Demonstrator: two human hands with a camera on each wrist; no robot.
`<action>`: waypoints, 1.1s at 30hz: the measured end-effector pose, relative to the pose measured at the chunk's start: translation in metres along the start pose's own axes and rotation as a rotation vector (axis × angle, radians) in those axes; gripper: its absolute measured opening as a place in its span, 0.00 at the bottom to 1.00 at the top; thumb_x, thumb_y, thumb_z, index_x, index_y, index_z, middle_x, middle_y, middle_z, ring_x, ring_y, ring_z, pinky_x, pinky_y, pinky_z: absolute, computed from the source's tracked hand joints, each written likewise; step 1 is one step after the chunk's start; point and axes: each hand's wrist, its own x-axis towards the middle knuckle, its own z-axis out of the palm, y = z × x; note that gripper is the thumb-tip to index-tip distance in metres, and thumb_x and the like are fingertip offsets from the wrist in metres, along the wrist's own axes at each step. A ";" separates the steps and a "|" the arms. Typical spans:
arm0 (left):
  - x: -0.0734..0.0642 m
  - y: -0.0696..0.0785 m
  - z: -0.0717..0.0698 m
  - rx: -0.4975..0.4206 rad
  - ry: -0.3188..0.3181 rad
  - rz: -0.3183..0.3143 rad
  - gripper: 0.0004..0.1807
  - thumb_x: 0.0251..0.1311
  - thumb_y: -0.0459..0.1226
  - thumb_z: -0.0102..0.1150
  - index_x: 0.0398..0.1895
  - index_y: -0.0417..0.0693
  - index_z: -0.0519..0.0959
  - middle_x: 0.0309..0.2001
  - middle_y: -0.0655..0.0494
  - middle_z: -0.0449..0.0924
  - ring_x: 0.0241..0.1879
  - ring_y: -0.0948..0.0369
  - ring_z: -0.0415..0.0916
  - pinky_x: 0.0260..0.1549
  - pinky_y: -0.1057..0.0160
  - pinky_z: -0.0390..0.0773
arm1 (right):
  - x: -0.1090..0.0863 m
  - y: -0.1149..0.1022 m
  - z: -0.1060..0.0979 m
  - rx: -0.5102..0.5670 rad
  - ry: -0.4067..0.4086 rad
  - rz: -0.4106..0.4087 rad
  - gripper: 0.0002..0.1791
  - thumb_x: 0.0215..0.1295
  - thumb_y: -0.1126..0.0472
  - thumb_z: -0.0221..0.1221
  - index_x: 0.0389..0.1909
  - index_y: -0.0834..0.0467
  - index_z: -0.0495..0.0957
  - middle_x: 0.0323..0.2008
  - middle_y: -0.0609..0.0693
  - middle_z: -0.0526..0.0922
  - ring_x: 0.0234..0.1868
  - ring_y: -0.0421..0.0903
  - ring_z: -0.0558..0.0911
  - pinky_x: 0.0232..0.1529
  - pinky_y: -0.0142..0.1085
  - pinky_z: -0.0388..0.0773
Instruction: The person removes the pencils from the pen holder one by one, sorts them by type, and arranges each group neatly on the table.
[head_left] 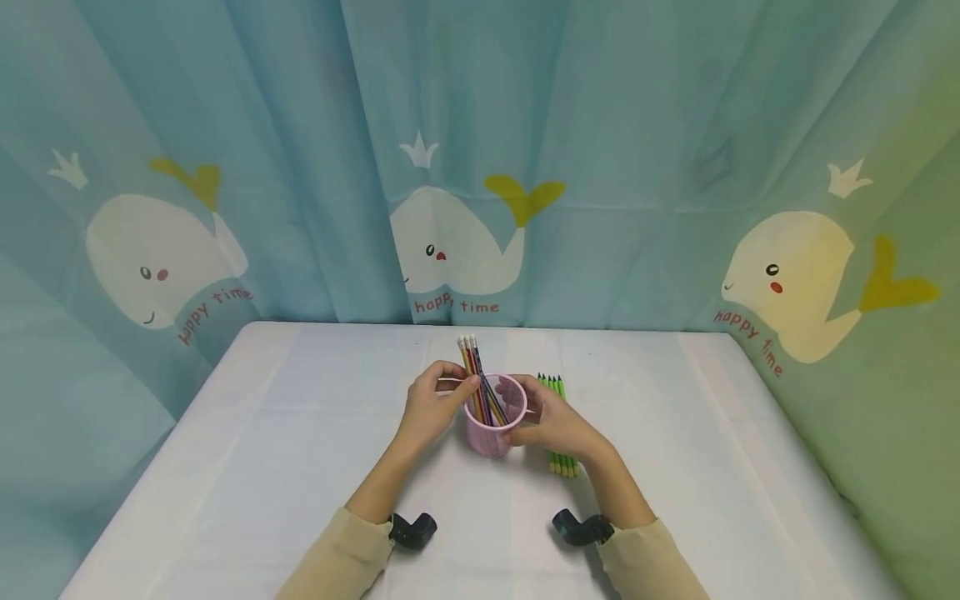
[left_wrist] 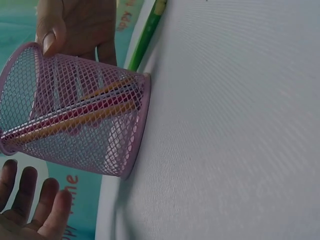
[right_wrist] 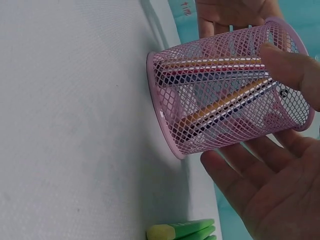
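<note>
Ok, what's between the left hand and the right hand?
The pink mesh cup, with several pencils leaning inside it; the head view shows this.

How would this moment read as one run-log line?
right hand: holds pink cup | left hand: at multicolored pencils in cup, grip unclear | green pencils: on table

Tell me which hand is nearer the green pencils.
Right. The right hand, on the pink mesh cup, partly hides the green pencils in the head view; the left hand is farther, across the cup.
</note>
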 end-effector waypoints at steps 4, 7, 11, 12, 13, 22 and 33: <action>0.001 -0.001 0.002 -0.007 -0.002 0.005 0.18 0.62 0.48 0.67 0.45 0.44 0.78 0.48 0.49 0.82 0.49 0.50 0.81 0.42 0.55 0.85 | 0.000 0.001 0.001 0.012 0.003 -0.003 0.45 0.48 0.67 0.74 0.68 0.60 0.65 0.61 0.58 0.77 0.62 0.56 0.77 0.64 0.51 0.75; 0.001 -0.001 0.002 -0.008 -0.005 0.004 0.18 0.63 0.48 0.66 0.45 0.43 0.78 0.49 0.48 0.82 0.49 0.50 0.81 0.43 0.55 0.86 | 0.000 0.002 0.002 0.025 0.000 0.002 0.45 0.47 0.69 0.74 0.68 0.60 0.65 0.61 0.59 0.77 0.62 0.57 0.77 0.64 0.52 0.75; 0.001 -0.002 0.002 -0.018 -0.007 0.010 0.17 0.63 0.46 0.66 0.44 0.43 0.78 0.48 0.48 0.82 0.49 0.51 0.82 0.44 0.56 0.86 | -0.001 0.002 0.003 0.025 0.001 0.018 0.45 0.47 0.69 0.74 0.68 0.59 0.65 0.61 0.57 0.77 0.62 0.56 0.77 0.64 0.50 0.75; 0.001 -0.002 0.002 -0.022 -0.005 0.014 0.16 0.63 0.46 0.66 0.43 0.43 0.78 0.47 0.48 0.82 0.49 0.51 0.82 0.44 0.56 0.86 | -0.001 0.002 0.003 0.024 0.001 0.020 0.45 0.47 0.69 0.74 0.68 0.58 0.65 0.61 0.57 0.77 0.62 0.55 0.77 0.64 0.50 0.75; 0.001 -0.001 0.003 -0.030 -0.002 0.018 0.16 0.63 0.46 0.66 0.42 0.43 0.78 0.46 0.48 0.82 0.49 0.51 0.82 0.44 0.57 0.86 | -0.001 0.002 0.003 0.022 0.002 0.020 0.45 0.47 0.69 0.74 0.68 0.58 0.65 0.61 0.56 0.77 0.62 0.55 0.77 0.64 0.50 0.75; 0.000 0.006 0.001 -0.056 0.019 0.042 0.12 0.63 0.42 0.67 0.38 0.43 0.79 0.42 0.49 0.82 0.47 0.52 0.82 0.43 0.62 0.86 | -0.002 0.000 0.001 0.017 0.004 0.013 0.45 0.47 0.68 0.75 0.68 0.58 0.65 0.61 0.57 0.76 0.63 0.57 0.76 0.64 0.51 0.75; -0.001 0.014 -0.009 -0.104 0.054 0.065 0.11 0.64 0.38 0.66 0.42 0.40 0.79 0.45 0.46 0.82 0.49 0.51 0.81 0.47 0.60 0.85 | 0.000 -0.001 0.000 0.038 -0.009 -0.019 0.45 0.47 0.69 0.74 0.68 0.61 0.64 0.61 0.60 0.76 0.63 0.58 0.76 0.65 0.54 0.74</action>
